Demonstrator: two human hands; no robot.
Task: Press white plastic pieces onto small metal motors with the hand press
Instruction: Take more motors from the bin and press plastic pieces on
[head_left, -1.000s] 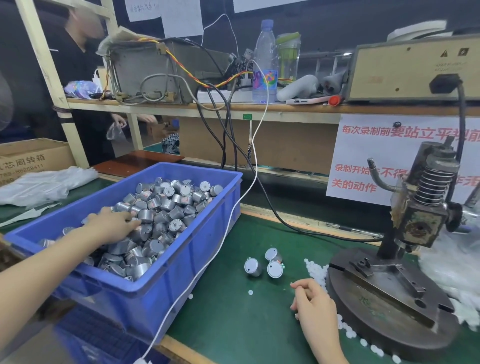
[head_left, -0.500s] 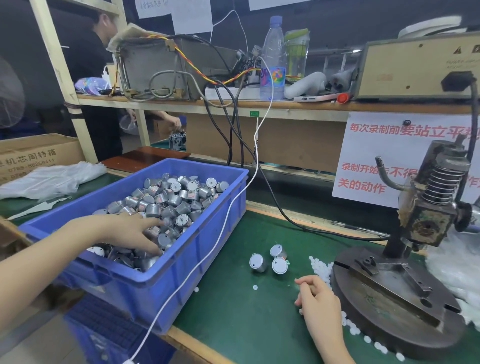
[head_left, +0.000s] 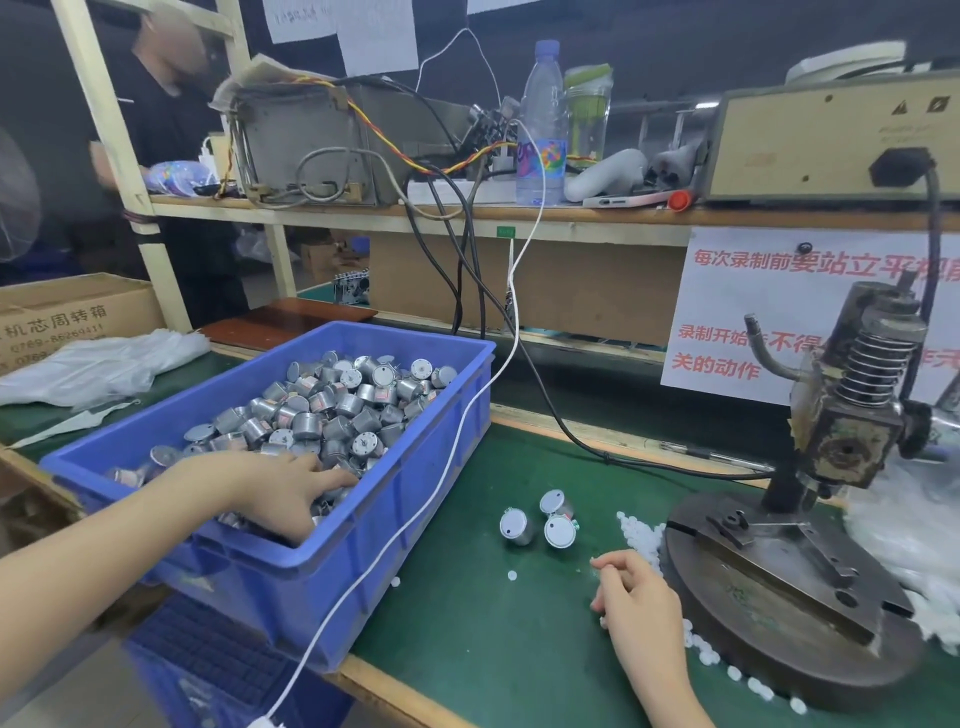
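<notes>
Resting low on the green mat (head_left: 467, 649), the right hand (head_left: 639, 608) lies knuckles up with its fingers curled under. Whether they pinch anything cannot be told. It sits just beside the round base of the hand press (head_left: 841, 431). Loose white plastic pieces (head_left: 640, 535) are heaped just beyond its fingertips and strung along the base's near edge.

To the left, the left hand (head_left: 280, 488) reaches into the blue bin (head_left: 322, 587). Its palm faces down and its fingertips are sunk among the small metal motors (head_left: 337, 410) at the near end of the heap. The fingers are partly buried, so a grip on any one motor cannot be confirmed.

Between the two hands, three loose motors (head_left: 540, 522) lie on their sides on the mat, near the plastic pieces and apart from both hands. A white cable (head_left: 452, 457) drapes over the bin's right wall.

Farther back, the press head with its coiled spring stands over the base. Behind it runs a wooden shelf (head_left: 571, 215) carrying a water bottle (head_left: 541, 130).
</notes>
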